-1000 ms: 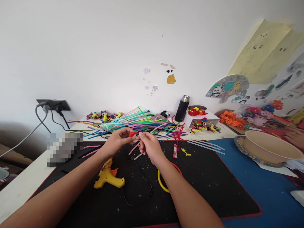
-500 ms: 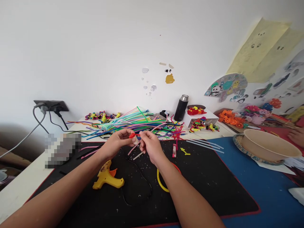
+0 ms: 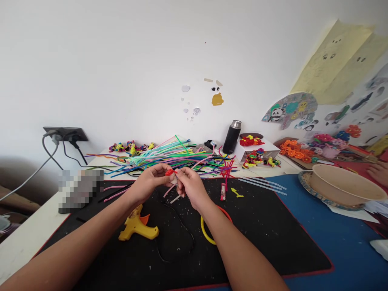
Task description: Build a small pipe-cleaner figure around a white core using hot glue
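Above the black mat [image 3: 248,250], my left hand [image 3: 153,180] pinches a small coiled piece of red pipe cleaner [image 3: 170,172]. My right hand [image 3: 194,186] is closed beside it, its fingertips at the coil's right side on the same strand. The two hands nearly touch, and the right fingers partly hide the piece. Just below the hands, a pink pipe cleaner [image 3: 169,190] and a pale stick [image 3: 175,199] show. On the mat under my left forearm lies a yellow glue gun [image 3: 138,227] with an orange trigger. A yellow and red ring [image 3: 207,235] is partly covered by my right forearm.
Behind the hands spreads a pile of coloured pipe cleaners [image 3: 163,155]. A black flask [image 3: 232,137] stands by a white box [image 3: 269,151]. Clear glue sticks [image 3: 263,185], an eraser-like red pack [image 3: 223,192] and a beige bowl [image 3: 342,182] lie rightward. Another person's hand [image 3: 377,171] shows far right.
My right hand has moved slightly left, closer to the red coil, and the short red strand between the hands has closed up. The view has shifted slightly.
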`<control>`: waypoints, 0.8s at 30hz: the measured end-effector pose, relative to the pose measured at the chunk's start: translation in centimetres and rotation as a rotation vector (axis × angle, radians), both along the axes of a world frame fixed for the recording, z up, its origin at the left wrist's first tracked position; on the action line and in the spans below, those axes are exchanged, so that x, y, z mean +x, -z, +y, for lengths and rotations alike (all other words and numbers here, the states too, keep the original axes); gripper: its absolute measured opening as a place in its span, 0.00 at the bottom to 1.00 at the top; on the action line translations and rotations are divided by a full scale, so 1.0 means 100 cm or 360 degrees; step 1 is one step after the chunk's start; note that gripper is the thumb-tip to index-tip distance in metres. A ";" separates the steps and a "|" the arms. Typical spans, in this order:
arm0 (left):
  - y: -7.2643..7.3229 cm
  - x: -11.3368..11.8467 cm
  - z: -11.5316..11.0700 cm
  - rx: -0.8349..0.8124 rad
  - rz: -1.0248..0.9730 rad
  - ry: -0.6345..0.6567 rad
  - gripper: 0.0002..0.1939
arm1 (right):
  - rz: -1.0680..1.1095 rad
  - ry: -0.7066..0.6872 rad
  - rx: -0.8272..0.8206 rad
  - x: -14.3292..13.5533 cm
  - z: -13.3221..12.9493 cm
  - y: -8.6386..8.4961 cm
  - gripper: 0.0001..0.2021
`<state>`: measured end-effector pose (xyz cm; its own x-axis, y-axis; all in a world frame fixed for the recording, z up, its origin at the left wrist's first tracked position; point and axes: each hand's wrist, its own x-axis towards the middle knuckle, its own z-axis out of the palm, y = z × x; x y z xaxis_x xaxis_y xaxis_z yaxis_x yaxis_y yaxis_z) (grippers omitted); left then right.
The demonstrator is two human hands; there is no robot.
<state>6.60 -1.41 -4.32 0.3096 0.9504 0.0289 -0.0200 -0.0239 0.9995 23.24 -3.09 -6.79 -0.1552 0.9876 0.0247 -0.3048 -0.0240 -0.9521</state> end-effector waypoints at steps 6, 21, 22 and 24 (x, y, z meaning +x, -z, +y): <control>-0.003 -0.004 0.002 0.0031 0.0024 -0.0015 0.20 | 0.0013 0.0008 -0.0035 0.002 0.000 -0.003 0.19; -0.013 -0.021 0.012 0.0152 0.0053 -0.0176 0.21 | -0.0516 -0.0083 0.0223 0.002 -0.006 -0.001 0.19; -0.014 -0.023 0.014 0.0159 0.0044 -0.0195 0.21 | -0.0667 -0.0123 0.0318 0.000 -0.010 -0.002 0.19; -0.015 -0.026 0.016 0.0180 0.0039 -0.0224 0.21 | -0.1006 -0.0208 0.0557 -0.005 -0.019 -0.004 0.18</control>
<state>3.96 0.17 -2.85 0.1758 0.9755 0.1321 0.0160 -0.1370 0.9904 22.70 -5.01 -6.43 -0.3600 0.9107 0.2024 0.2895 0.3153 -0.9038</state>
